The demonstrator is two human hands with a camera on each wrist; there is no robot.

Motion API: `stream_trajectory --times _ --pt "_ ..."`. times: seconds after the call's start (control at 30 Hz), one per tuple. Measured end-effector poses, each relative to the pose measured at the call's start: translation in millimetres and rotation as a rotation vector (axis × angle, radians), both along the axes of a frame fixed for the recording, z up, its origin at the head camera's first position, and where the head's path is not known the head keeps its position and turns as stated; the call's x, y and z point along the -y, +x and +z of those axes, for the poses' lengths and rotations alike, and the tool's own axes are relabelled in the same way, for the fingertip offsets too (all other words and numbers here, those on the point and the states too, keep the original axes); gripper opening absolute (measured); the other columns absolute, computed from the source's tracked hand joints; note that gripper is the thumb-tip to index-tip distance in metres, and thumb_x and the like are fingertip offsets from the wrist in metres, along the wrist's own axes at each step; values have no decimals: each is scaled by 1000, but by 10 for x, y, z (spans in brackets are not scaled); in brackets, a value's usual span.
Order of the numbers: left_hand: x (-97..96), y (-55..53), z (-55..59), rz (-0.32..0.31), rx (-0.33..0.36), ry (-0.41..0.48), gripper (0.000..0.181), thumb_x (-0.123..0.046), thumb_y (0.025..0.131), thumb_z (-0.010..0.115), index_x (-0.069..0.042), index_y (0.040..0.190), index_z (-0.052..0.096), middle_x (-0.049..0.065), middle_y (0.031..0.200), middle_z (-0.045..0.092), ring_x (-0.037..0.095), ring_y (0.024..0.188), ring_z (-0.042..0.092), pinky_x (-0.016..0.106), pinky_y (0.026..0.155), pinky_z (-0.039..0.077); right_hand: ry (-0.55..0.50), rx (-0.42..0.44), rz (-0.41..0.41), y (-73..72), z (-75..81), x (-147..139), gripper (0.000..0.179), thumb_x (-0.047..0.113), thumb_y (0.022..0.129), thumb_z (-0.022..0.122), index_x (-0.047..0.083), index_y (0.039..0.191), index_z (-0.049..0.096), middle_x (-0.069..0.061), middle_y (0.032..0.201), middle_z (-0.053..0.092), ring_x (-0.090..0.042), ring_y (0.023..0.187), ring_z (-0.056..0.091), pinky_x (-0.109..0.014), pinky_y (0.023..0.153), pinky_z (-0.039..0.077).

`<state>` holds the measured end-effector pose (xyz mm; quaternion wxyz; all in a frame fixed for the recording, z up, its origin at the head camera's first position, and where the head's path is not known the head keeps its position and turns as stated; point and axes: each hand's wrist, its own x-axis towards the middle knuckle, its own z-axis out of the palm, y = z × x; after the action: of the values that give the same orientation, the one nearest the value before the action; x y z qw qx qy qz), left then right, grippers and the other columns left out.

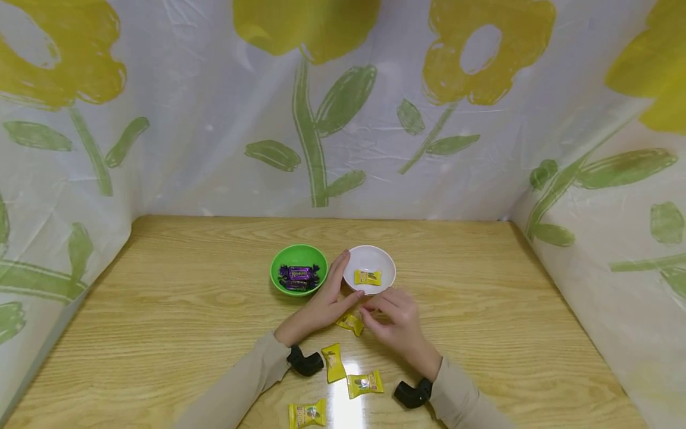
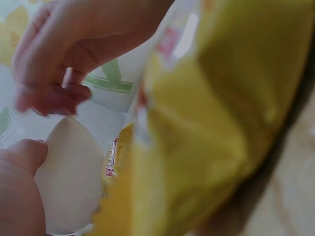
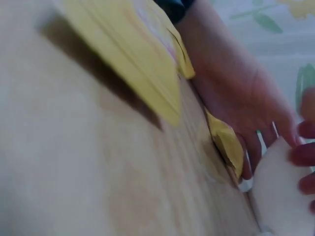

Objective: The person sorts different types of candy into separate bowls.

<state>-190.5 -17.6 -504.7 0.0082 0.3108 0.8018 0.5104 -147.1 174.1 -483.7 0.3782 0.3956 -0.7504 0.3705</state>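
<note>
My left hand [image 1: 328,298] rests against the left side of a white bowl [image 1: 391,271], its fingers stretched along the rim and its thumb at the front. In the left wrist view that thumb touches the bowl's outer wall. One yellow-wrapped candy [image 1: 367,277] lies in the bowl. My right hand [image 1: 398,316] hovers at the bowl's front right with fingers loosely bent, nothing visible between them. Close below the hands, another yellow candy [image 1: 351,323] lies on the table, partly covered by the left thumb. A large blurred yellow wrapper [image 2: 211,113] fills much of the left wrist view.
Left of the white bowl stands a green bowl [image 1: 278,262] with purple-wrapped candies [image 1: 299,274]. Several yellow candies, one [image 1: 333,363] by the left wrist, another [image 1: 365,384] between the forearms, lie on the wooden table [image 1: 187,286]. Flower-printed sheeting [image 1: 203,149] surrounds the table's back and sides.
</note>
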Motion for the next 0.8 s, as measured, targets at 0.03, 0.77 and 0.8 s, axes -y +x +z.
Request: stream_trajectory --times 0.03,0.77,0.8 --pt "0 -1 -2 0 4 -1 85 -26 100 61 -2 159 4 19 164 4 29 151 7 50 119 13 25 3 10 17 -17 2 10 16 89 72 10 80 72 1 78 68 -14 70 61 -27 65 49" --pt "5 -5 10 0 46 -8 85 -33 101 58 -8 160 2 16 165 2 25 151 4 48 120 11 275 146 121 81 -117 12 17 8 74 79 12 89 72 1 95 68 -16 91 63 -25 84 52" --pt "7 -4 9 2 48 -10 85 -33 101 58 -8 160 2 15 165 2 24 151 4 47 120 11 269 141 133 78 -117 12 17 8 75 78 12 90 72 2 96 68 -15 90 63 -25 84 52"
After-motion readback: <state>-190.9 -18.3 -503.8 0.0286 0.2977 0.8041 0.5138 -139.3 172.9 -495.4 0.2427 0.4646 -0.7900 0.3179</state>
